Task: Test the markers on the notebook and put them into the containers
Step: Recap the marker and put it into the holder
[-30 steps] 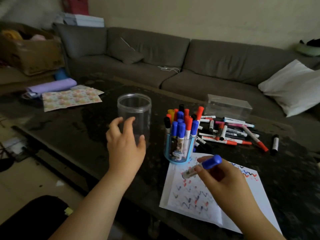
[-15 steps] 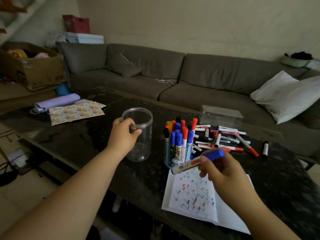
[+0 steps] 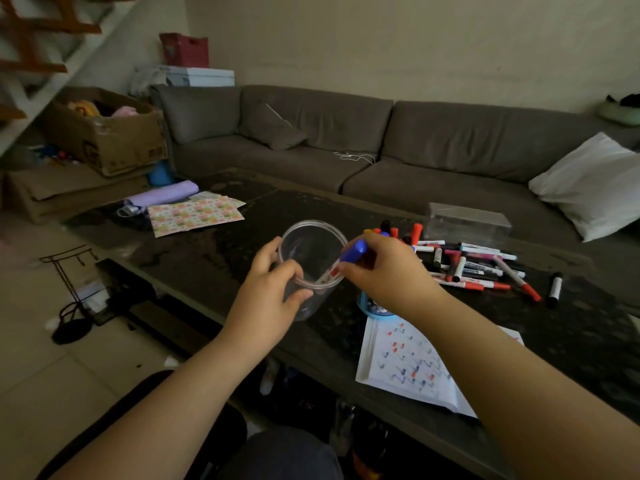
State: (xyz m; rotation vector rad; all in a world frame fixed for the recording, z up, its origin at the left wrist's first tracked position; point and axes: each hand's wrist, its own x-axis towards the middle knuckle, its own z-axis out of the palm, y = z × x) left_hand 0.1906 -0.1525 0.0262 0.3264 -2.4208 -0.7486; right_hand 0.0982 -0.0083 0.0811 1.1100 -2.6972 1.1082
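The blue-capped marker (image 3: 349, 257) slants tip-down into the mouth of the clear jar (image 3: 311, 268), which stands on the dark worktop (image 3: 207, 244) just left of the blue marker holder (image 3: 372, 308). The right hand (image 3: 388, 271), arm reaching forward, has its grip pinched on the marker's cap end. The left hand (image 3: 268, 301) curls its grip around the jar's near side, thumb on the wall.

Single head-worn view – looks forward and down across dark table (image 3: 214, 251), hands close below lens; sofa (image 3: 346, 140) farther back, wide-angle bend at edges.
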